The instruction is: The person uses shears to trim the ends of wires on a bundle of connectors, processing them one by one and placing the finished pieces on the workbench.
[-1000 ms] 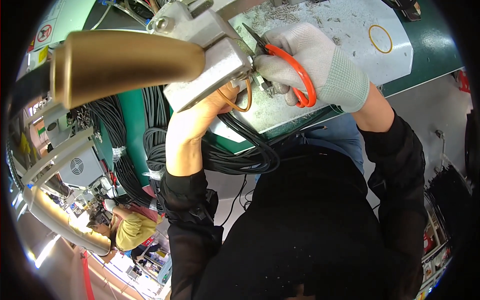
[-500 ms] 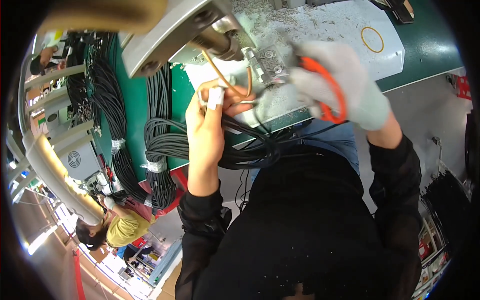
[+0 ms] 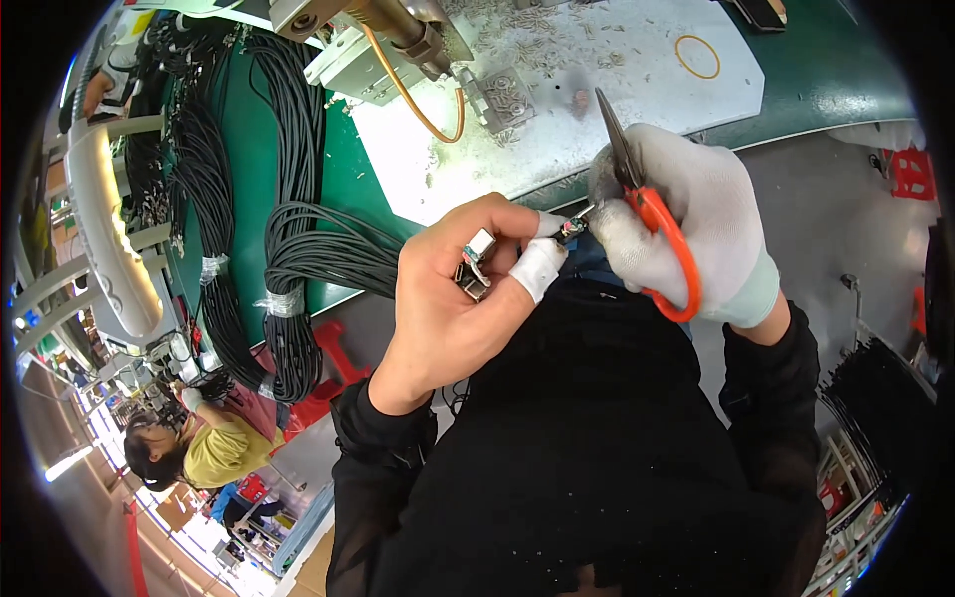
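Note:
My left hand, bare with white tape on its thumb and a fingertip, is closed on a black cable end with small coloured wires showing. Small metal connectors stick out between its curled fingers. My right hand, in a white glove, holds scissors with orange handles, the dark blades pointing up and away. Its thumb and forefinger meet at the thin tip of the cable end, right beside my left thumb. Whether they grip that tip I cannot tell.
A press-like machine with a tan tube stands over a white board strewn with small metal bits. A yellow ring lies there. Bundled black cables cross the green table. A person in yellow sits far left.
Both hands have drawn back from the machine toward my body and come together. The scissors' blades now show plainly, and the cable end is held up between the hands.

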The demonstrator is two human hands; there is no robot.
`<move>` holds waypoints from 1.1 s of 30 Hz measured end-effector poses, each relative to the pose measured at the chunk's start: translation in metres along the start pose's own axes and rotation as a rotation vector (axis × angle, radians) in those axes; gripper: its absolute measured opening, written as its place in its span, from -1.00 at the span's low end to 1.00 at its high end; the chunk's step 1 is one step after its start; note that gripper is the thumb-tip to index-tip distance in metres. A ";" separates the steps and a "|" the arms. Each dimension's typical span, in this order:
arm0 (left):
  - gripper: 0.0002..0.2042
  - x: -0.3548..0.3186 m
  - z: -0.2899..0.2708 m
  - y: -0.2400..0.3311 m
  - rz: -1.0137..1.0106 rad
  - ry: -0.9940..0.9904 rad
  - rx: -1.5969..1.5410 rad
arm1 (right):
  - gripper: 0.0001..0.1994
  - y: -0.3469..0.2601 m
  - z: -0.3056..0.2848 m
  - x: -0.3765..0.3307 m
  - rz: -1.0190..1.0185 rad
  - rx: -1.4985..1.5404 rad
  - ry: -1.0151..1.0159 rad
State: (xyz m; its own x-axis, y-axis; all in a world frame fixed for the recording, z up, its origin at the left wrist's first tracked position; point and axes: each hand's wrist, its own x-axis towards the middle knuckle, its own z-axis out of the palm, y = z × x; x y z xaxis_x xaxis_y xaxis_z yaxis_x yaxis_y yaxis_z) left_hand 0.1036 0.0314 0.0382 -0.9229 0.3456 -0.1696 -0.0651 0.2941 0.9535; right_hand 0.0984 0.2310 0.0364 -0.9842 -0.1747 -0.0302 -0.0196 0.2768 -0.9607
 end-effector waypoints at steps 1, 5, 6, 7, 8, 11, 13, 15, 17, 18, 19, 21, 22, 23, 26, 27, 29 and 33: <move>-0.86 -0.002 0.000 0.000 0.008 -0.001 -0.018 | -0.86 0.002 0.001 -0.002 -0.165 -0.111 0.053; -0.86 -0.003 0.003 -0.001 0.022 0.001 -0.039 | -0.84 -0.001 0.001 -0.007 -0.300 -0.232 0.087; -0.86 -0.001 0.004 -0.001 0.018 0.004 -0.027 | -0.84 0.000 0.000 -0.007 -0.303 -0.233 0.086; -0.86 0.000 0.005 -0.002 0.013 0.007 -0.015 | -0.85 0.003 -0.001 -0.008 -0.274 -0.259 0.072; -0.86 0.001 0.005 0.000 0.015 0.010 -0.014 | -0.85 0.005 -0.003 -0.009 -0.245 -0.286 0.058; -0.85 0.003 0.006 0.006 0.035 0.020 0.078 | -0.86 -0.005 -0.006 -0.010 -0.062 -0.145 0.004; -0.85 0.002 0.006 0.005 0.049 0.007 0.068 | -0.86 -0.015 -0.007 -0.012 0.249 0.195 -0.071; -0.85 0.001 0.006 0.003 0.079 -0.018 0.051 | -0.87 -0.014 -0.006 -0.012 0.279 0.316 -0.084; -0.84 0.002 0.009 -0.001 0.092 -0.012 -0.081 | -0.87 -0.014 -0.005 -0.011 0.323 0.556 -0.109; -0.83 0.002 0.011 -0.004 0.105 -0.003 -0.213 | -0.87 -0.014 -0.004 -0.011 0.324 0.558 -0.107; -0.82 0.003 0.012 -0.006 0.117 0.007 -0.346 | -0.87 -0.015 -0.003 -0.011 0.336 0.569 -0.103; -0.81 0.002 0.011 -0.006 0.081 -0.004 -0.421 | -0.88 -0.017 -0.001 -0.013 0.361 0.593 -0.099; -0.81 0.001 0.010 -0.007 0.045 -0.014 -0.496 | -0.88 -0.018 0.000 -0.013 0.372 0.606 -0.098; -0.81 0.000 0.010 -0.007 0.010 -0.023 -0.572 | -0.88 -0.019 0.001 -0.014 0.384 0.618 -0.097; -0.82 0.000 0.009 -0.007 0.028 0.014 -0.487 | -0.88 -0.019 0.005 -0.013 0.405 0.643 -0.100; -0.82 0.000 0.009 -0.007 0.037 0.032 -0.447 | -0.89 -0.015 0.007 -0.012 0.140 0.275 0.024; -0.84 -0.002 0.007 -0.005 0.030 0.074 -0.369 | -0.84 -0.010 0.011 -0.011 -0.391 -0.467 0.264; -0.87 -0.004 0.006 0.002 0.038 0.151 -0.168 | -0.73 -0.012 0.005 -0.008 -0.499 -0.785 0.165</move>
State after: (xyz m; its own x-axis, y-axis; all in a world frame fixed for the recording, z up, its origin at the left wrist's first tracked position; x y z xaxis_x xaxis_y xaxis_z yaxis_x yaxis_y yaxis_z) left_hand 0.1097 0.0360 0.0393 -0.9715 0.2123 -0.1058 -0.0800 0.1266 0.9887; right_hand 0.1074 0.2240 0.0465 -0.8413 -0.3251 0.4319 -0.4992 0.7739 -0.3898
